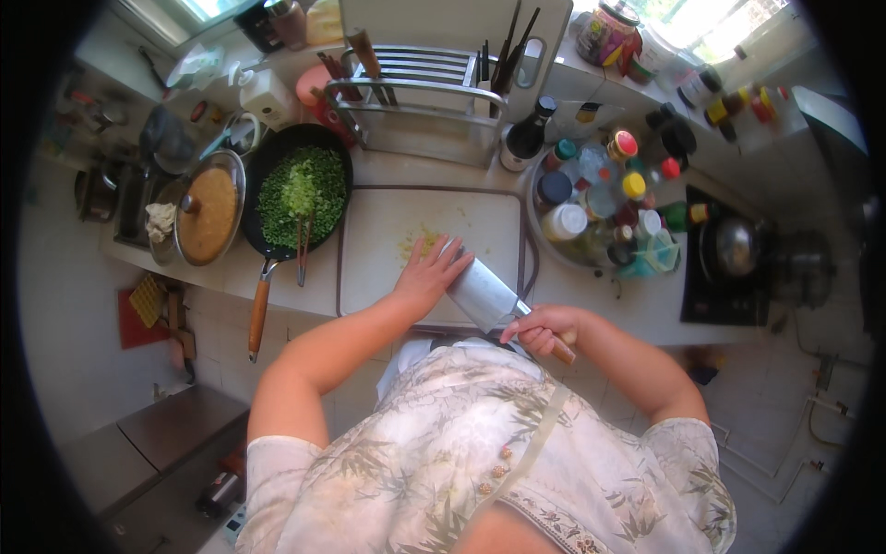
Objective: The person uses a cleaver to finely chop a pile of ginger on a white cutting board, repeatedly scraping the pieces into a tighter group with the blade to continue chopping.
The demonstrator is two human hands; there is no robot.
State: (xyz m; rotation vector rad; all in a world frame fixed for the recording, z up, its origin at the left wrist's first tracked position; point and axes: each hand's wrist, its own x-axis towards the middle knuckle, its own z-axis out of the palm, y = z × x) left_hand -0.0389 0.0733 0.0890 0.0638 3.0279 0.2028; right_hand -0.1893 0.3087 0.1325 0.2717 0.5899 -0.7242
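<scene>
My right hand (543,328) grips the wooden handle of a Chinese cleaver (481,287). The broad steel blade slants up and left over the cutting board (367,284), which has a dark rim. At the blade's far end is my left hand (432,269), palm down with fingers apart. Its fingers overlap or lie against the blade's end; exact contact cannot be told. Just beyond those fingertips lie finely chopped pale yellow bits (414,244), partly hidden by the hand. A few more crumbs are scattered across the board.
Left of the board, a frying pan (259,311) holds chopped greens (280,208) and chopsticks (302,260). A lidded bowl (208,208) stands beyond it. Right are a round tray of bottles and jars (547,239) and a stove (699,294). Behind stand a metal rack (415,86) and a dark bottle (524,138).
</scene>
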